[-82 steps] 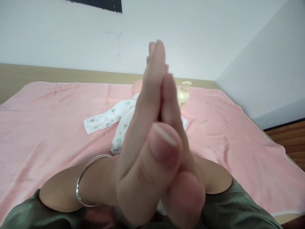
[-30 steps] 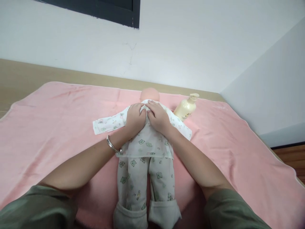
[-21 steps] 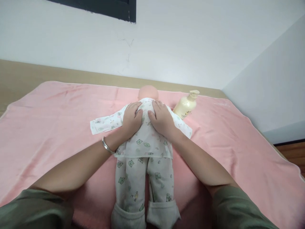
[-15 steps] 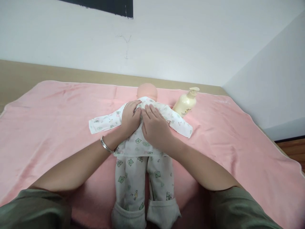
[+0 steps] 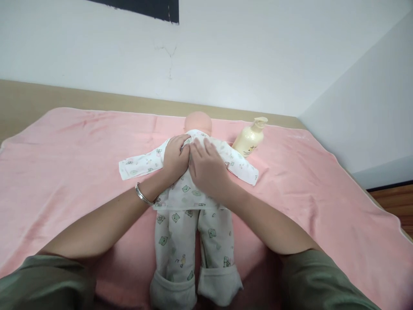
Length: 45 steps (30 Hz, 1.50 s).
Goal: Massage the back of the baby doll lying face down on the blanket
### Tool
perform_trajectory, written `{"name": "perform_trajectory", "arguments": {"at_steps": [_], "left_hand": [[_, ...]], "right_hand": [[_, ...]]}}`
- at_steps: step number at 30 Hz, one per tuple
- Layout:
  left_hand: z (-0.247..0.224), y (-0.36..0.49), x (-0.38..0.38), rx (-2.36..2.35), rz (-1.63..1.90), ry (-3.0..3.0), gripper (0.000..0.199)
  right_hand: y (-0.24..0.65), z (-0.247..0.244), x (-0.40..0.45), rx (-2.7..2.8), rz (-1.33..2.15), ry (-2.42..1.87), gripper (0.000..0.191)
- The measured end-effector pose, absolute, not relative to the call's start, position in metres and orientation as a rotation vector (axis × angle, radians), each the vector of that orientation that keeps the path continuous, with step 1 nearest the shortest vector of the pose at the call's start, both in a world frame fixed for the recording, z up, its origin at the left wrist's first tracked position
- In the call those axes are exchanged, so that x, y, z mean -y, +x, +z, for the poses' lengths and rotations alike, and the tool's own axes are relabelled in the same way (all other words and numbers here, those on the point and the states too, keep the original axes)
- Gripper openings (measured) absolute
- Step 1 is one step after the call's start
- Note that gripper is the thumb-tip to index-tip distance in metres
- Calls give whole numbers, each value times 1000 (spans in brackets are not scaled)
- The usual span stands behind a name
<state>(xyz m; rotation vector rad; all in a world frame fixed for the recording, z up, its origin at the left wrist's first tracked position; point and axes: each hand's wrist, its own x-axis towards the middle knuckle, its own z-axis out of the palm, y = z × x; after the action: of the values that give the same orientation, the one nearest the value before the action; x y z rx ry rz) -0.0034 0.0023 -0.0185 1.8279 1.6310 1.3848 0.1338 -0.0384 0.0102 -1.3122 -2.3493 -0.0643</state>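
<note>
A baby doll (image 5: 198, 122) lies on a pink blanket (image 5: 80, 172) with its head away from me; no face shows. It wears a white printed top (image 5: 185, 196) with sleeves stretched out to both sides, and matching trousers (image 5: 182, 234) with turned-up cuffs. My left hand (image 5: 176, 159), a silver bangle on its wrist, rests open over the left side of the doll's upper body. Beside it, my right hand (image 5: 208, 170) lies flat on the top, fingers a little apart. Neither hand grasps anything that I can see.
A pale yellow pump bottle (image 5: 250, 140) leans or stands by the doll's right sleeve. Beyond the blanket runs a wooden edge (image 5: 129, 102) along a white wall (image 5: 241, 56) with a dark panel (image 5: 155, 8). Brown wooden flooring shows at the far right.
The whole view has shifted slightly. My right hand's fingers have spread a little and are faintly blurred; my left hand stays in place on the doll.
</note>
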Motion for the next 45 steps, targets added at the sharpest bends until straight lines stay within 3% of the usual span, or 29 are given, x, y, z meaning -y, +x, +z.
{"name": "perform_trajectory", "arguments": {"at_steps": [4, 9, 19, 24, 29, 34, 40, 45], "left_hand": [[-17, -4, -2, -1585, 1366, 1875, 40], [-19, -4, -2, -1617, 1367, 1881, 45], [-19, -4, -2, -1636, 1345, 1841, 44], [-14, -4, -3, -1676, 1256, 1924, 46], [-12, 8, 7, -1757, 1146, 2211, 45], [-2, 15, 20, -1770, 1041, 2387, 40], [13, -4, -1, -1759, 842, 2179, 31], [8, -2, 2, -1823, 809, 2329, 33]], "right_hand": [[138, 13, 23, 2462, 92, -1202, 55], [160, 16, -19, 2329, 268, -1393, 60], [128, 8, 50, 2358, -133, -1386, 58], [131, 11, 39, 2437, 41, -1282, 54], [152, 16, -14, 2295, 245, -1457, 59], [149, 12, -5, 2231, 152, -1539, 55], [132, 6, 45, 2305, -70, -1437, 56], [142, 14, 20, 2339, 92, -1416, 50]]}}
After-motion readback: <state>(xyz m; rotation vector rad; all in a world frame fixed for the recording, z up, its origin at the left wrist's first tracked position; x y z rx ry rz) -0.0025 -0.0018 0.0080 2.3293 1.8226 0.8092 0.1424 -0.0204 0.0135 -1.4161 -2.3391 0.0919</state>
